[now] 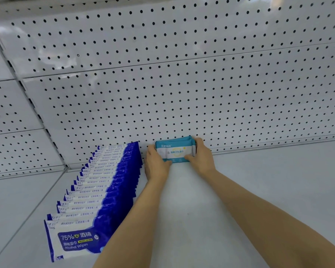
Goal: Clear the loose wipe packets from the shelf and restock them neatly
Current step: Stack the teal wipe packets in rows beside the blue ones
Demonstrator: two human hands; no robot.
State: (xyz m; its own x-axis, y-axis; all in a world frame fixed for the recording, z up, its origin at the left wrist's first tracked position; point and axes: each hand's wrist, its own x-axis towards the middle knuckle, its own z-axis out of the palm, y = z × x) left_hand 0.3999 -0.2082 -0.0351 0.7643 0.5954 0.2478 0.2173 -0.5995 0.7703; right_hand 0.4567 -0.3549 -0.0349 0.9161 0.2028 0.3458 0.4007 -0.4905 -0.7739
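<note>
White shelf (240,190): flat and pale, meeting the pegboard back wall (182,84) along the rear edge.
Blue-and-white wipe packets (97,192): long row at left, standing upright one behind another, running from the front of the shelf back to the pegboard; front packet printed "75%" and "Alcohol Wipes".
Left hand (155,165): just right of the blue row's rear end, fingers curled round the left end of the teal packets.
Teal wipe packets (175,150): upright at the back of the shelf, touching or nearly touching the pegboard; apparently two or three pressed together, count unclear.
Right hand (200,156): gripping the right end, thumb across the front face, fingers wrapped behind.
</note>
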